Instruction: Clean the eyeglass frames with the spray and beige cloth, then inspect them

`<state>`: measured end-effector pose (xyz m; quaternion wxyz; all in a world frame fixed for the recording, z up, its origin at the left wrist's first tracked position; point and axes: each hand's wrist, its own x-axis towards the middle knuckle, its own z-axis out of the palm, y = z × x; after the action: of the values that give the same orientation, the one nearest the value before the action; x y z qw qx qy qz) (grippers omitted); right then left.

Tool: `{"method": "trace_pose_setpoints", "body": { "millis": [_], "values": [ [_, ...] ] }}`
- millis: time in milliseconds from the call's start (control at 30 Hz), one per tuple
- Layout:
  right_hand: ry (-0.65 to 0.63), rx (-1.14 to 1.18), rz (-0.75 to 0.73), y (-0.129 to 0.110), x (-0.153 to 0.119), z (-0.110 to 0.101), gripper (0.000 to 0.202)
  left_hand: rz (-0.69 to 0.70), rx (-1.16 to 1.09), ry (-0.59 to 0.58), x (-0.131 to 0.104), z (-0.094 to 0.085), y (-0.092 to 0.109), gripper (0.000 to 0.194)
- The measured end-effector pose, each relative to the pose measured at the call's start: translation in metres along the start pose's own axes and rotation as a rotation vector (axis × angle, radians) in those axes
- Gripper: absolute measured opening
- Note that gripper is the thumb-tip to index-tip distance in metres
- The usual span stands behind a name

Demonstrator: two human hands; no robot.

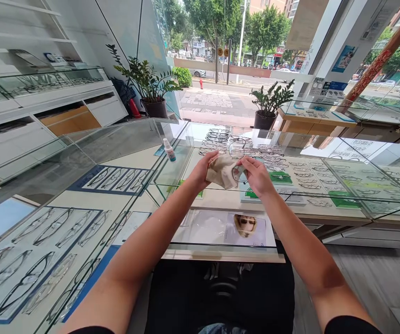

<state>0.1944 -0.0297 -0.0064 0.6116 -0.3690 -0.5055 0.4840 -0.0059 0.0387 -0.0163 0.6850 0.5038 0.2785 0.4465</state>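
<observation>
A beige cloth [222, 172] is stretched between both hands above the glass counter. My left hand [202, 170] has its fingers closed on the cloth's left side. At the cloth's right side, my right hand [255, 174] pinches a pair of glasses [236, 147]; one round lens stands up above the cloth, and the other lies against the cloth near the fingertips. Part of the frame is covered by the cloth and fingers. A small white spray bottle [169, 150] stands on the glass to the left of my left hand.
Rows of glasses lie under the glass counter [221, 253], with trays of glasses [111, 179] at the left. Green display pieces [280, 177] are inside at the right. Two potted plants [155, 109] stand beyond the counter, before a street.
</observation>
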Motion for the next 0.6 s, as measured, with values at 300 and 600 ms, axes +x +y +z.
{"method": "trace_pose_setpoints", "body": {
  "millis": [300, 600],
  "values": [
    [-0.084, 0.019, 0.03, -0.002, 0.0, 0.001, 0.047, -0.232, 0.071, -0.199, -0.012, -0.001, 0.009, 0.047],
    [0.089, 0.007, -0.034, -0.001, 0.008, -0.008, 0.037, -0.043, -0.046, 0.092, -0.003, 0.0, 0.008, 0.046]
  ]
}}
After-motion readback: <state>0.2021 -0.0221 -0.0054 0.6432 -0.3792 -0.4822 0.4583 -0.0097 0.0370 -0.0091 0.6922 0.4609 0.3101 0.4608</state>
